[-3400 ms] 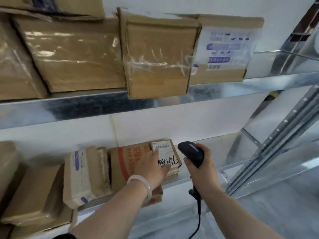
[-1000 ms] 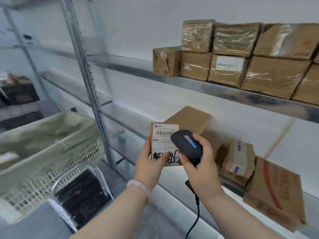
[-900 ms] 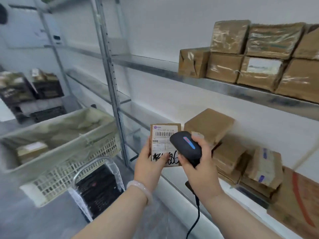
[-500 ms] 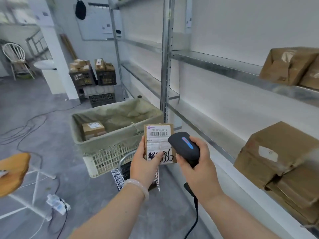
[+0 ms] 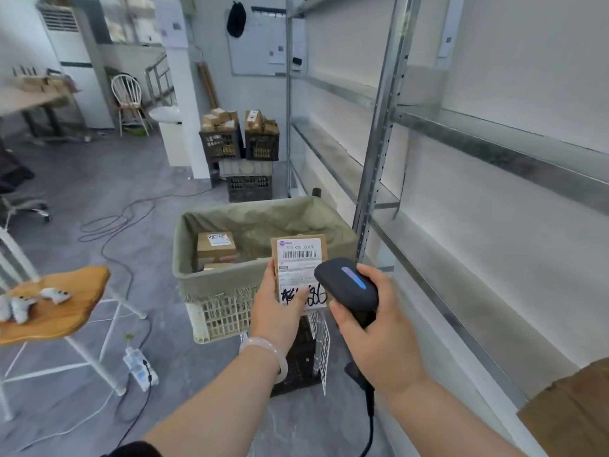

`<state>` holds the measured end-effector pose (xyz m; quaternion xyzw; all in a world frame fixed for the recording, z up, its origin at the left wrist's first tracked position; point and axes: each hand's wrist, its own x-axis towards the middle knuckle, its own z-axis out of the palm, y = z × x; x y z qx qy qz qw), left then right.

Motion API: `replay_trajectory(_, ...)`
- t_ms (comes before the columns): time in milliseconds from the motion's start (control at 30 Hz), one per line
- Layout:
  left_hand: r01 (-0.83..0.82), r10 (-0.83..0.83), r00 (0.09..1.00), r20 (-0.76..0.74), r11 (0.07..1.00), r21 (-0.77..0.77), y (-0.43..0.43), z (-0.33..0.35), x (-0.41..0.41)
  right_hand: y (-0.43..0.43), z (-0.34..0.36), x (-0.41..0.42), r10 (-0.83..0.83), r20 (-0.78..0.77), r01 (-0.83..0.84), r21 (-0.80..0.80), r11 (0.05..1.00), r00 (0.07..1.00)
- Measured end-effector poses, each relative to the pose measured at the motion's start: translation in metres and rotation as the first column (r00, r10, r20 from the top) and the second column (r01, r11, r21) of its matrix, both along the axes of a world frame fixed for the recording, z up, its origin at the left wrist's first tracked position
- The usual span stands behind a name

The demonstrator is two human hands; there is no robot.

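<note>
Head view: small brown parcel (image 5: 298, 270) upright, white barcode label with black handwriting facing the camera, held just in front of the lined basket (image 5: 211, 282). Left hand (image 5: 275, 313) clamps its lower edge, thumb across the label. Right hand (image 5: 375, 328) wraps the black scanner (image 5: 346, 285), touching the parcel's right side.

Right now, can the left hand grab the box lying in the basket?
Probably not yet. The left hand grips a labelled parcel, so its fingers are busy. The way itself looks free: the basket is open on top just ahead, and the box lies uncovered inside.
</note>
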<state>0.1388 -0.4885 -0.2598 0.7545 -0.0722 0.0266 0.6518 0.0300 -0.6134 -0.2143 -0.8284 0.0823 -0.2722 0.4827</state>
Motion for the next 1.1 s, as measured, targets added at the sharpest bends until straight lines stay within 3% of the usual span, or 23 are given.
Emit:
replay_trajectory(533, -0.264, 0.268, 0.959, -0.091, 0.963, 0.056, -0.059, -0.013, 0.112, -0.066, 0.018, 0.11, 0.18, -0.128, -0.188, -0.048, 0.981, 0.975)
replay_trajectory(867, -0.203, 0.207, 0.964, -0.165, 0.978, 0.042, -0.032, -0.038, 0.212, -0.041, 0.006, 0.204, 0.12, -0.205, -0.132, -0.043, 0.99, 0.971)
replay_trajectory(1100, -0.147, 0.173, 0.954, -0.246, 0.981, 0.123, 0.015, -0.045, 0.301, -0.001, -0.017, 0.297, 0.105, -0.32, -0.114, -0.008, 0.993, 0.941)
